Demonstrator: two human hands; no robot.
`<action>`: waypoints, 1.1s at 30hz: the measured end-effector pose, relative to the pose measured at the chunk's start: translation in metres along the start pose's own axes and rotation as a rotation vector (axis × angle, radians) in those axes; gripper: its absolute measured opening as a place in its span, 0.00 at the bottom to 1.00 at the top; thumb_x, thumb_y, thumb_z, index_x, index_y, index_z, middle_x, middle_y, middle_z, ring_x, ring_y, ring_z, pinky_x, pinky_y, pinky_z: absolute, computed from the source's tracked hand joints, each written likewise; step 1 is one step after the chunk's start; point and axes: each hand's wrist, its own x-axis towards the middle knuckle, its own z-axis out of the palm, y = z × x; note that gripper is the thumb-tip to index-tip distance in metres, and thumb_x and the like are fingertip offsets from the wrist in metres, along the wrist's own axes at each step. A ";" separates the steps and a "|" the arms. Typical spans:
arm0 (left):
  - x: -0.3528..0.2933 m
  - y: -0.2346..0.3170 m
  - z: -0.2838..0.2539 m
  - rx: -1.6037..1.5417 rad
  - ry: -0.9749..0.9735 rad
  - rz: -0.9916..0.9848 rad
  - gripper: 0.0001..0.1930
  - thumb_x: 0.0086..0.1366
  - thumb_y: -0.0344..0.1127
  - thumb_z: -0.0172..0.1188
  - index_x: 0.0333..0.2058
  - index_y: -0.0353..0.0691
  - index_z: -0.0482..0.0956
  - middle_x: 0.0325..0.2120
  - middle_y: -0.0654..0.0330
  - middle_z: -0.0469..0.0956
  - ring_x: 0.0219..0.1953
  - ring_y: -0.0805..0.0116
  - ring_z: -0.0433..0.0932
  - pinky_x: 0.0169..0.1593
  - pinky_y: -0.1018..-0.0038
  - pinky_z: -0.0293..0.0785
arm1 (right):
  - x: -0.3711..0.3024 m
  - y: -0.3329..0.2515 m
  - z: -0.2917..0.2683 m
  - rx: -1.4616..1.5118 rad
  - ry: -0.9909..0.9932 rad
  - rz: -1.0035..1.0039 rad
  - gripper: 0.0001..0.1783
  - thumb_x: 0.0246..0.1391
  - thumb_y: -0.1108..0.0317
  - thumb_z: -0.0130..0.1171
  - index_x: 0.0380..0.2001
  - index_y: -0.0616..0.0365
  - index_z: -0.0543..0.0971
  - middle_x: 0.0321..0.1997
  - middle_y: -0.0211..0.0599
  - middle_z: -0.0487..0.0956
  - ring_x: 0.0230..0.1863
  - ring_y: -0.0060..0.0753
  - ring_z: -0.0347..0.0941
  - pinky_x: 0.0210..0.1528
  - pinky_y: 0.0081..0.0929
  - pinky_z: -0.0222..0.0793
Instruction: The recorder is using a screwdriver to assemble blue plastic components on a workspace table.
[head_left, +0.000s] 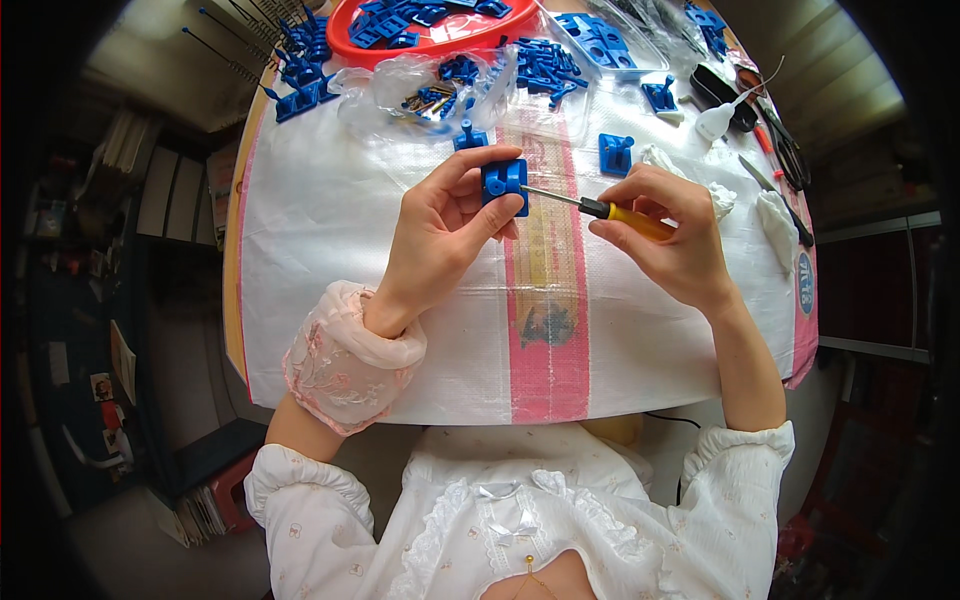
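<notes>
Blue plastic fitting (pixel 505 187) is raised over a white table cover (pixel 340 230), with a red basin (pixel 505 32), cut off by the top edge, a crumpled clear bag (pixel 375 105) and a loose blue piece (pixel 616 154) beyond. The screwdriver (pixel 640 222) has its tip hidden at the fitting's side. The left hand (pixel 445 220) pinches the fitting between thumb and fingers; the right hand (pixel 678 205) closes around the yellow handle.

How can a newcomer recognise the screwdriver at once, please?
Above the large white sheet, find the right hand. It holds the screwdriver, which points leftward at the blue part in the left hand. Unlike that part, it is long and thin, with a yellow handle.
</notes>
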 end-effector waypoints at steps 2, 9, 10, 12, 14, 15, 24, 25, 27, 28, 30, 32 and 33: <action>0.000 0.000 0.000 0.001 -0.003 0.000 0.21 0.66 0.29 0.65 0.57 0.35 0.74 0.37 0.59 0.82 0.36 0.76 0.82 0.40 0.81 0.81 | 0.000 0.001 0.000 0.006 0.011 -0.020 0.10 0.47 0.74 0.74 0.32 0.63 0.82 0.28 0.31 0.78 0.25 0.17 0.71 0.27 0.16 0.65; 0.000 0.000 -0.001 -0.001 -0.033 -0.020 0.21 0.66 0.29 0.65 0.56 0.35 0.74 0.36 0.60 0.81 0.35 0.77 0.81 0.39 0.81 0.80 | -0.002 0.006 0.001 0.057 0.021 -0.008 0.10 0.48 0.72 0.74 0.30 0.64 0.81 0.25 0.33 0.79 0.22 0.19 0.71 0.25 0.18 0.65; 0.000 0.001 -0.001 0.004 -0.040 -0.023 0.21 0.66 0.28 0.65 0.56 0.35 0.74 0.36 0.60 0.81 0.34 0.77 0.80 0.39 0.81 0.80 | -0.002 0.006 0.001 0.065 0.015 0.010 0.10 0.48 0.72 0.74 0.30 0.64 0.81 0.25 0.34 0.79 0.23 0.19 0.72 0.25 0.18 0.66; 0.000 0.001 -0.001 -0.003 -0.057 -0.033 0.20 0.66 0.28 0.65 0.56 0.34 0.74 0.36 0.60 0.81 0.34 0.78 0.80 0.39 0.81 0.80 | -0.002 0.006 0.000 0.066 0.021 -0.012 0.10 0.47 0.72 0.74 0.30 0.64 0.81 0.25 0.35 0.80 0.24 0.20 0.74 0.27 0.18 0.68; -0.001 0.001 -0.002 -0.003 -0.067 -0.053 0.20 0.66 0.27 0.65 0.56 0.35 0.74 0.36 0.60 0.81 0.34 0.78 0.80 0.39 0.81 0.80 | -0.001 0.004 -0.001 0.043 0.003 -0.028 0.10 0.47 0.73 0.74 0.29 0.64 0.81 0.25 0.36 0.81 0.25 0.21 0.76 0.28 0.19 0.71; -0.002 0.001 -0.002 0.001 -0.071 -0.069 0.20 0.66 0.27 0.65 0.56 0.35 0.74 0.36 0.60 0.81 0.34 0.78 0.80 0.39 0.81 0.80 | 0.001 0.000 -0.004 0.018 -0.017 -0.033 0.10 0.47 0.73 0.74 0.29 0.64 0.81 0.25 0.36 0.81 0.26 0.22 0.77 0.29 0.19 0.71; -0.001 0.002 -0.002 0.038 -0.091 -0.103 0.19 0.65 0.24 0.63 0.55 0.35 0.75 0.35 0.61 0.81 0.34 0.78 0.80 0.39 0.81 0.80 | -0.001 0.000 -0.007 0.082 -0.070 0.029 0.10 0.46 0.77 0.73 0.31 0.67 0.82 0.26 0.34 0.80 0.28 0.18 0.77 0.31 0.15 0.71; -0.001 0.002 -0.002 0.051 -0.091 -0.105 0.19 0.65 0.24 0.63 0.55 0.35 0.75 0.35 0.61 0.81 0.34 0.78 0.80 0.39 0.81 0.80 | -0.001 0.000 -0.007 0.130 -0.081 0.076 0.09 0.47 0.77 0.73 0.31 0.67 0.81 0.26 0.33 0.80 0.29 0.17 0.77 0.31 0.15 0.72; -0.001 0.002 -0.002 0.040 -0.091 -0.106 0.19 0.65 0.23 0.63 0.55 0.35 0.75 0.35 0.61 0.81 0.34 0.79 0.80 0.39 0.81 0.80 | -0.001 0.000 -0.007 0.166 -0.106 0.135 0.09 0.49 0.77 0.72 0.32 0.68 0.81 0.28 0.33 0.81 0.30 0.16 0.78 0.33 0.14 0.73; -0.001 0.001 -0.002 0.033 -0.092 -0.107 0.19 0.65 0.23 0.63 0.55 0.35 0.75 0.35 0.61 0.81 0.34 0.79 0.80 0.39 0.81 0.80 | -0.001 -0.001 -0.008 0.183 -0.117 0.166 0.09 0.50 0.77 0.72 0.32 0.69 0.81 0.28 0.33 0.82 0.30 0.16 0.78 0.33 0.14 0.74; -0.001 0.002 -0.002 0.034 -0.092 -0.111 0.19 0.65 0.23 0.63 0.55 0.35 0.75 0.35 0.61 0.81 0.34 0.78 0.80 0.39 0.81 0.80 | -0.001 0.001 -0.006 0.241 -0.106 0.189 0.09 0.51 0.74 0.72 0.30 0.69 0.82 0.27 0.34 0.82 0.30 0.17 0.78 0.33 0.16 0.75; -0.001 0.001 -0.002 0.046 -0.096 -0.105 0.19 0.65 0.23 0.63 0.55 0.35 0.75 0.35 0.61 0.81 0.34 0.78 0.80 0.39 0.81 0.80 | -0.002 0.003 -0.006 0.277 -0.110 0.214 0.09 0.52 0.72 0.71 0.30 0.68 0.82 0.27 0.33 0.83 0.29 0.17 0.78 0.33 0.16 0.75; -0.001 0.000 -0.002 0.058 -0.099 -0.098 0.19 0.65 0.23 0.63 0.55 0.35 0.75 0.35 0.61 0.81 0.34 0.78 0.80 0.39 0.81 0.80 | -0.002 0.005 -0.006 0.285 -0.121 0.228 0.09 0.52 0.71 0.71 0.30 0.68 0.82 0.27 0.33 0.82 0.29 0.17 0.78 0.32 0.16 0.74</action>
